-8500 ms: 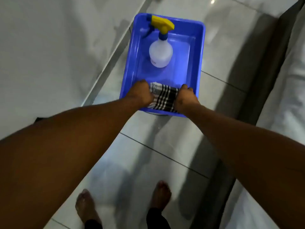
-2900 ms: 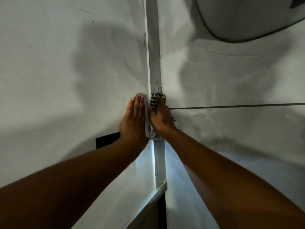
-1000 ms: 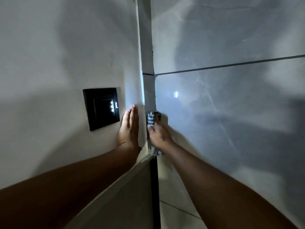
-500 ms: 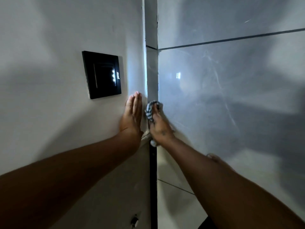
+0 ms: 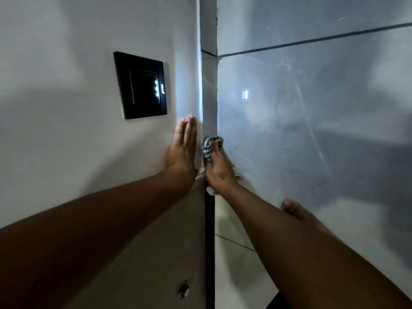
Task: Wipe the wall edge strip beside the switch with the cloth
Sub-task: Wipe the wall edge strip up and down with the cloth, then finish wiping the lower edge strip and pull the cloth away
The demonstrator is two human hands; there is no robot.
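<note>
A narrow grey wall edge strip (image 5: 209, 90) runs vertically between the white wall and the glossy tiled wall. A black switch plate (image 5: 141, 85) with small lit dots sits on the white wall to its left. My right hand (image 5: 219, 169) presses a black-and-white checked cloth (image 5: 208, 148) against the strip, below the level of the switch. My left hand (image 5: 184, 147) lies flat on the white wall, fingers together, just left of the strip and below the switch's lower right corner. Most of the cloth is hidden under my right hand.
The glossy grey tiled wall (image 5: 312, 108) fills the right side, with a dark grout line across it. A dark vertical gap (image 5: 209, 253) continues below the strip. A small metal fitting (image 5: 184, 289) sits low on the white wall. My foot (image 5: 294, 211) shows on the floor tiles.
Between a second ago and now the view has shifted so the switch sits higher. My right hand with the cloth stays on the strip near the same spot; my left hand stays flat on the wall.
</note>
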